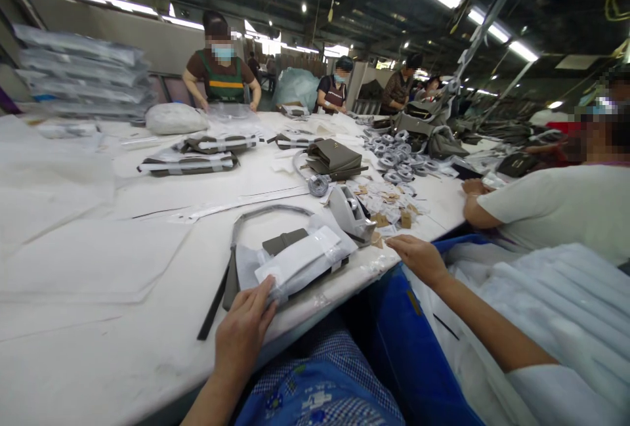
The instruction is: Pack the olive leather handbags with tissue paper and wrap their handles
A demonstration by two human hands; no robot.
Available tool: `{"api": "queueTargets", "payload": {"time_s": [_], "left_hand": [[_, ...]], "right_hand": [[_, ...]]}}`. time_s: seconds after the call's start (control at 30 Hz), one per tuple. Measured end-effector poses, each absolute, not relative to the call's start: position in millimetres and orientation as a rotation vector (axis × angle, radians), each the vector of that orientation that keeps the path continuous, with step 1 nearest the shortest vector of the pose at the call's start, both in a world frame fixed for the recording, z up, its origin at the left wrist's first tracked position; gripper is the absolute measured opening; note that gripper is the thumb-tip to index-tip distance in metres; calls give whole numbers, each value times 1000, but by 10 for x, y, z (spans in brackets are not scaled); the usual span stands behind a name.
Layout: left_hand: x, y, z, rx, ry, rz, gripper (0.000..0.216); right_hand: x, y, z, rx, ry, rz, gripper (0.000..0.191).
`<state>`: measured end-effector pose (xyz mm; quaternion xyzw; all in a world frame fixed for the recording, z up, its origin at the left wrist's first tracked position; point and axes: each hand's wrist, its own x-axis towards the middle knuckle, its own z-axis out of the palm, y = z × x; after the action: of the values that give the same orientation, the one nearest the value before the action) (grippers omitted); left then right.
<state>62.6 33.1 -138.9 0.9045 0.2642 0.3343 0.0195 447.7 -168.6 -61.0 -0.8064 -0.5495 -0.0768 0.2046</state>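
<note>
An olive-grey handbag (284, 241) lies before me at the table edge, its wrapped handle (268, 209) arching away and a dark strap (212, 301) at its left. White wrapping (305, 256) covers part of it. My left hand (243, 324) grips the near left edge of this wrapping, index finger on top and thumb lower. Just behind the bag stands a grey tape dispenser (348, 213). My right hand (420, 258) reaches beside the dispenser's front end, fingertips drawn together; anything between them is too small to make out.
Tan tags (388, 206) and rolled grey-wrapped pieces (396, 153) lie beyond the dispenser. Another olive bag (335, 157) sits farther back. White sheets (88, 255) cover the left. A blue bin (418, 347) with white material is at my right, near a co-worker's arm (480, 209).
</note>
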Motion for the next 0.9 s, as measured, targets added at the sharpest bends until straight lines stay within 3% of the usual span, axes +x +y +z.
{"api": "queueTargets", "payload": {"time_s": [0.1, 0.17, 0.3, 0.6, 0.9], "left_hand": [[629, 339, -1391, 2795, 808, 1046, 40], [632, 340, -1388, 2781, 810, 1062, 40], [637, 317, -1376, 2735, 830, 1078, 39], [677, 276, -1368, 2606, 936, 1029, 42], [706, 243, -1360, 2499, 1035, 971, 57]], "right_hand": [[4256, -1673, -329, -2112, -2109, -572, 30], [4068, -1562, -183, -1958, -2310, -623, 26], [3619, -1133, -21, -1717, -2503, -431, 16], [2876, 143, -94, -1238, -2928, -114, 30], [2507, 720, -125, -1342, -3305, 133, 23]]}}
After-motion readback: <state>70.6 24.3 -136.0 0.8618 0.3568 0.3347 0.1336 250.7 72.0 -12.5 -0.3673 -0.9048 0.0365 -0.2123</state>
